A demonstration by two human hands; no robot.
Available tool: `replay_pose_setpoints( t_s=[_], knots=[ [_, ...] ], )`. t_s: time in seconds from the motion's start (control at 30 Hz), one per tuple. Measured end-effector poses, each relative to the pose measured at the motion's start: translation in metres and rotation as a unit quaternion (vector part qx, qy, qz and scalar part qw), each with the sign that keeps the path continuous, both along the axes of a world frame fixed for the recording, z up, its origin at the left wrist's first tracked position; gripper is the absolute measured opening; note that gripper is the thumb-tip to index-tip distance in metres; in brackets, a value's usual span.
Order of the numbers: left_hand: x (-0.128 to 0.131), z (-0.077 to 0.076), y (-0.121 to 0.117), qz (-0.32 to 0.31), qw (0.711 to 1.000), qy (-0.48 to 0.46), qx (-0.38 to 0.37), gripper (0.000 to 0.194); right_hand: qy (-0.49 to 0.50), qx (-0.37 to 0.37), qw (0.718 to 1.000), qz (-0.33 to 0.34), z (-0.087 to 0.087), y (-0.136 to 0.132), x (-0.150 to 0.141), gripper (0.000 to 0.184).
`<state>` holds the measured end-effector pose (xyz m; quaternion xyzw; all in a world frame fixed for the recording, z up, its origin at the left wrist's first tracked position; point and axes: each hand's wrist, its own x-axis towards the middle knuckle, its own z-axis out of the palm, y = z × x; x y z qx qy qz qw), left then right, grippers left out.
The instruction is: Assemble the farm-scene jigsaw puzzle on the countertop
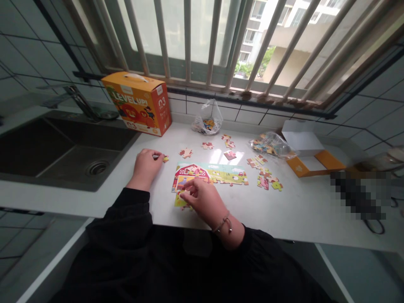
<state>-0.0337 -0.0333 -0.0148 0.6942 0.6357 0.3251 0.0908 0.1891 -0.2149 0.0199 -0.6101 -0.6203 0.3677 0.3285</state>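
A partly joined jigsaw puzzle (225, 173) with a red barn and a green field lies flat on the white counter. My right hand (205, 200) is over its lower left part, thumb and fingers pinched near a yellow-green piece (179, 200); whether they grip anything is hidden. To the left, my left hand (147, 168) rests on the counter with its fingertips closed on a small puzzle piece (166, 159). Loose pieces lie behind the puzzle, among them a pink one (186, 152) and a brown one (230, 155). More loose pieces (265, 179) are at its right.
An orange puzzle box (139, 105) stands at the back left beside a dark sink (94, 168). Two plastic bags of pieces, one upright (208, 120) and one lying (271, 144), are near the wall. An open orange-and-white box (311, 162) sits at the right, near a blurred dark object (356, 195).
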Motion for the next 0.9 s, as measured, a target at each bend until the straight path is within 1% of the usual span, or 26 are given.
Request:
replay_pose_setpoints(
  t_s=[0.1,0.23,0.37,0.43,0.5,0.57,0.6,0.67,0.73,0.8,0.83,0.9],
  knots=[
    [0.0,-0.002,0.0,-0.001,1.0,0.001,-0.001,0.018,-0.06,0.019,0.998,0.013,-0.014,0.01,-0.017,0.021],
    [-0.001,-0.005,0.001,-0.007,1.0,0.003,0.0,0.017,-0.153,0.08,0.985,0.0,-0.027,0.007,-0.022,0.019],
    [0.0,-0.004,0.003,-0.01,1.0,0.0,0.002,0.016,-0.207,0.09,0.974,0.004,-0.031,-0.002,-0.023,0.013],
    [0.002,0.0,0.001,-0.006,1.0,0.001,0.006,0.016,-0.212,0.1,0.972,0.002,-0.032,-0.005,-0.025,0.011],
    [0.004,0.006,-0.009,-0.007,1.0,0.005,0.023,0.015,-0.212,0.124,0.969,-0.005,-0.033,-0.007,-0.026,0.012],
    [0.008,0.013,-0.03,-0.03,0.998,0.007,0.059,0.014,-0.22,0.151,0.964,-0.003,-0.035,-0.008,-0.026,0.009],
    [0.01,0.015,-0.045,-0.055,0.995,0.005,0.082,0.014,-0.23,0.163,0.959,0.002,-0.036,-0.008,-0.027,0.007],
    [0.015,0.015,-0.082,-0.117,0.985,0.005,0.129,0.014,-0.255,0.185,0.949,0.01,-0.039,-0.008,-0.027,0.013],
    [0.019,0.009,-0.122,-0.175,0.975,0.02,0.132,0.014,-0.272,0.201,0.941,0.008,-0.042,-0.008,-0.028,0.018],
    [0.019,0.001,-0.156,-0.209,0.97,0.036,0.123,0.015,-0.276,0.204,0.939,0.002,-0.044,-0.008,-0.028,0.02],
    [0.018,-0.003,-0.169,-0.23,0.965,0.044,0.119,0.016,-0.274,0.2,0.941,0.003,-0.045,-0.008,-0.029,0.02],
    [0.015,-0.01,-0.184,-0.244,0.962,0.05,0.113,0.02,-0.261,0.188,0.947,0.013,-0.046,-0.008,-0.03,0.02]
  ],
)
